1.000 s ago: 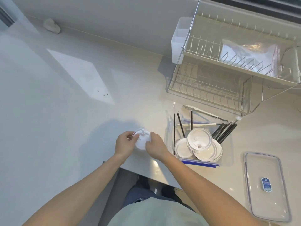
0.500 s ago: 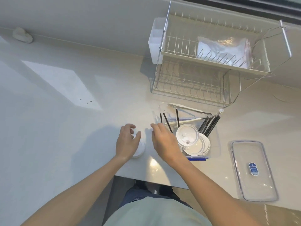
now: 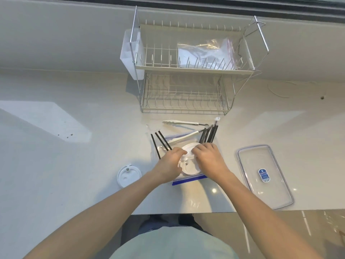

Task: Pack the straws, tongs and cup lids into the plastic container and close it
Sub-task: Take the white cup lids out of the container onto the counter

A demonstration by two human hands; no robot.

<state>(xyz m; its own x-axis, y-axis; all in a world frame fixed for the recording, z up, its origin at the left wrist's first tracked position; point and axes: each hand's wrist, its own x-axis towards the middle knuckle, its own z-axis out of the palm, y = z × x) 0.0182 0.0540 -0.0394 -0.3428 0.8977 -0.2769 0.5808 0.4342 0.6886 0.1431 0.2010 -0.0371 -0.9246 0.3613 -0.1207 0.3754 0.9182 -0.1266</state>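
Observation:
A clear plastic container [image 3: 190, 180] with a blue clip edge stands near the counter's front edge. Inside it lie white cup lids [image 3: 189, 164], black straws at its left [image 3: 162, 143] and more black straws at its right [image 3: 209, 134], and white-tipped tongs [image 3: 184, 137]. My left hand [image 3: 170, 161] and my right hand [image 3: 209, 157] both rest over the container, fingers on the stacked cup lids. One white cup lid [image 3: 128, 175] lies alone on the counter to the left. The container's clear lid [image 3: 265, 176] lies to the right.
A two-tier wire dish rack [image 3: 186, 71] stands behind the container, with a plastic bag [image 3: 203, 53] on its top tier and a white caddy [image 3: 128, 53] on its left side. Metal tongs [image 3: 184, 123] lie in front of the rack. The counter's front edge is just below the container.
My hands set one cup lid down on the counter at the left, then both moved right onto the stacked lids in the container. The camera also swung to the right.

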